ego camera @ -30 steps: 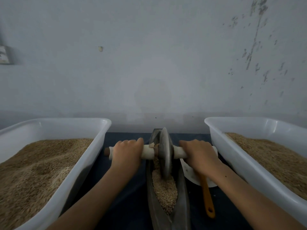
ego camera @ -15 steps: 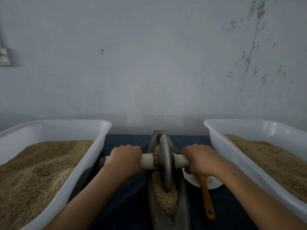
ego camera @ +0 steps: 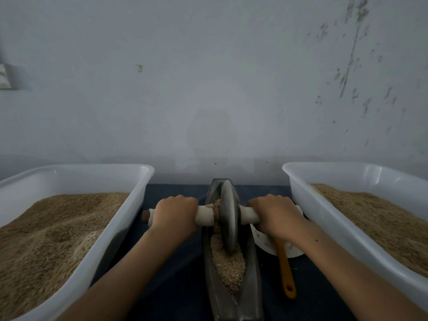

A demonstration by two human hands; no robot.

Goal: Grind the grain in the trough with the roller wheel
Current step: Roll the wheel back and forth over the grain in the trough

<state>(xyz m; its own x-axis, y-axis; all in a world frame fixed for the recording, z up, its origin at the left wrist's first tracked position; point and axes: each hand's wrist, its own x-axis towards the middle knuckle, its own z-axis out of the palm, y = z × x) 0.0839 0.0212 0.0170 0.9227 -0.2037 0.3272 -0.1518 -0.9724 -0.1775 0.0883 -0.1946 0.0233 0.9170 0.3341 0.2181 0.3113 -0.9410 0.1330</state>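
A dark metal boat-shaped trough (ego camera: 251, 286) runs away from me on the dark blue cloth, with tan grain (ego camera: 228, 267) heaped in its near half. The grey roller wheel (ego camera: 228, 216) stands upright in the trough towards its far end, its lower edge in the grain. A pale axle handle (ego camera: 203, 215) passes through the wheel. My left hand (ego camera: 174, 214) grips the axle left of the wheel. My right hand (ego camera: 275, 216) grips it on the right. The axle's right end is hidden under my right hand.
Two white plastic tubs of tan grain flank the trough, one on the left (ego camera: 129, 218) and one on the right (ego camera: 324, 218). A white dish (ego camera: 294, 250) with an orange-handled tool (ego camera: 286, 274) lies just right of the trough. A grey wall stands close behind.
The wheel rolled towards me along the trough, then back towards the far end. Both hands stayed gripped on the axle throughout.
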